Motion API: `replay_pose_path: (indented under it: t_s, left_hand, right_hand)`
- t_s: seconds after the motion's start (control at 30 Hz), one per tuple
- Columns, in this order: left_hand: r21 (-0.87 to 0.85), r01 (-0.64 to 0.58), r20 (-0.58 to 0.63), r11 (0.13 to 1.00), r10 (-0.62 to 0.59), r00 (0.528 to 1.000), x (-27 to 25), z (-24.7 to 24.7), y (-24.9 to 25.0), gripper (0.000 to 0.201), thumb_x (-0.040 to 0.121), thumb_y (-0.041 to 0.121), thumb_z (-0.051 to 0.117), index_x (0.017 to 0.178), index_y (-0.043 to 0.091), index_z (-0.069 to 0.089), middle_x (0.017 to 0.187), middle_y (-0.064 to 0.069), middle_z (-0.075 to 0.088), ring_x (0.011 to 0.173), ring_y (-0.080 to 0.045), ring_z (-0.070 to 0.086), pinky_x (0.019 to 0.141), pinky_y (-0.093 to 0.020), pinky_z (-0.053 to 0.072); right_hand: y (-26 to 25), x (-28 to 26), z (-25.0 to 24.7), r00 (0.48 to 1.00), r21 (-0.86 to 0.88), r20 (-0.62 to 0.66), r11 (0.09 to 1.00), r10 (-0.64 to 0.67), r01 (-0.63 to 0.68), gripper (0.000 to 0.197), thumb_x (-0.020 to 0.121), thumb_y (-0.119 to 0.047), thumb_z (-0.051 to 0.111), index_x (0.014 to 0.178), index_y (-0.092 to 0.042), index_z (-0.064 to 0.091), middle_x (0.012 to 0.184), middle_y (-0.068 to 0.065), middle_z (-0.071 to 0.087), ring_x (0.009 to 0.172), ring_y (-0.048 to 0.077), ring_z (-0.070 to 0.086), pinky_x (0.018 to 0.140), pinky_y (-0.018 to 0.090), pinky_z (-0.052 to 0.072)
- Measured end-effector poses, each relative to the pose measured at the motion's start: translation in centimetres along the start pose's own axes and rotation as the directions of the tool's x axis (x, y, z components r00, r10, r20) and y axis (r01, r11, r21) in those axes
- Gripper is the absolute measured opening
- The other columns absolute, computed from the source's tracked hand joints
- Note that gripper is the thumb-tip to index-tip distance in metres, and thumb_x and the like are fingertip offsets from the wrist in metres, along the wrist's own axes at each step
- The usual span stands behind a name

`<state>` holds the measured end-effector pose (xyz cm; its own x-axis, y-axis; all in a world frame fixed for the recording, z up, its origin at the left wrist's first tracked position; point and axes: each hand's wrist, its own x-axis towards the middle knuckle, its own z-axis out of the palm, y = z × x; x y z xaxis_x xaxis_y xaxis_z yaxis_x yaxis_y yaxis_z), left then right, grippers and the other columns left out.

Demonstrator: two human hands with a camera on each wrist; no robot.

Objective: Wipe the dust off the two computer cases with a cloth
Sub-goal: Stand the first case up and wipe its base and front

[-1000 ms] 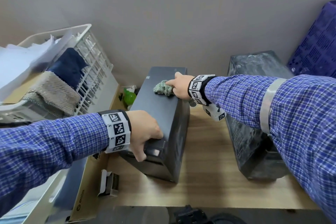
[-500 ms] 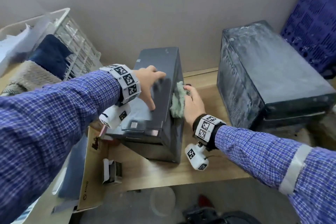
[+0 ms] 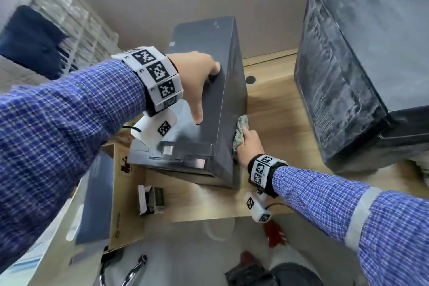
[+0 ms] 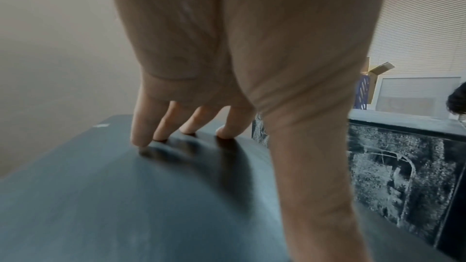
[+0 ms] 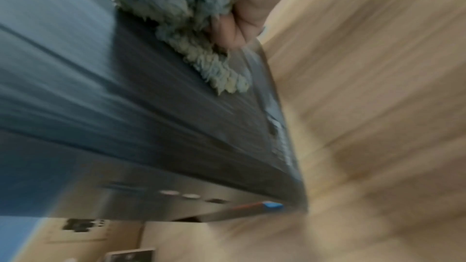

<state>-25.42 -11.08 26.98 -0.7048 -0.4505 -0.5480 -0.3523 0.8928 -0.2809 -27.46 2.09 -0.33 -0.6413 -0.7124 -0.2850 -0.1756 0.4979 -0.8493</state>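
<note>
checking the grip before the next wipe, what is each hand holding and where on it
The right hand grips the bunched cloth by its near end, against the smaller case's side. The left hand holds nothing; its fingers press on that case's top.

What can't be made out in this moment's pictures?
- Right hand fingers: head view, hidden behind the cloth and smaller case.
- Dusty case: head view, cut off at top and right edges.
- Front-panel buttons: right wrist view, motion-blurred.

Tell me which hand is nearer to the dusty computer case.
Right. The right hand wipes the side of the smaller case that faces the dusty case; the left hand rests on its top.
</note>
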Motion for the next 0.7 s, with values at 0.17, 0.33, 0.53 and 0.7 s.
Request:
replay_pose_path:
  t_s: [0.17,0.33,0.53,0.7]
  left_hand:
    - [0.016,-0.004,0.004,1.0,0.004,1.0,0.3,0.2,-0.1,0.128,0.031,0.059,0.095,0.138,0.009,0.044,0.109,-0.006,0.058,0.091,-0.028,0.06,0.082,-0.045,0.055]
    - [0.006,-0.008,0.006,1.0,0.008,1.0,0.2,0.3,-0.5,0.137,0.031,0.061,0.094,0.145,0.014,0.035,0.126,-0.013,0.058,0.103,-0.032,0.061,0.089,-0.047,0.054]
    - [0.017,-0.003,-0.001,1.0,0.003,1.0,-0.1,0.0,-0.1,0.132,0.028,0.062,0.093,0.139,0.011,0.042,0.116,-0.01,0.06,0.099,-0.031,0.061,0.086,-0.046,0.055]
    - [0.031,-0.015,-0.016,0.999,0.015,1.0,-0.3,0.0,0.4,0.125,0.029,0.061,0.094,0.134,0.01,0.048,0.105,-0.003,0.06,0.095,-0.028,0.061,0.084,-0.045,0.055]
  right_hand:
    - [3.3,0.6,1.5,0.977,-0.017,0.165,0.991,0.134,-0.133,0.05,0.095,0.001,0.038,0.144,-0.008,0.033,0.108,0.017,0.049,0.102,0.031,0.051,0.081,0.013,0.036]
    - [3.1,-0.5,1.8,0.997,0.031,0.062,0.998,0.048,-0.05,0.059,0.088,-0.007,0.039,0.145,-0.022,0.037,0.123,0.011,0.049,0.113,0.025,0.05,0.103,0.026,0.037]
    - [-3.8,-4.1,-1.7,0.957,0.174,-0.146,0.946,-0.251,0.275,0.043,0.094,-0.03,0.029,0.131,-0.022,0.049,0.102,0.004,0.055,0.094,0.016,0.05,0.092,0.035,0.043]
    - [-8.3,-9.8,-3.8,0.874,0.205,-0.249,0.859,-0.418,0.469,0.055,0.095,-0.032,0.028,0.148,-0.019,0.034,0.105,0.0,0.046,0.093,0.015,0.051,0.085,0.032,0.045]
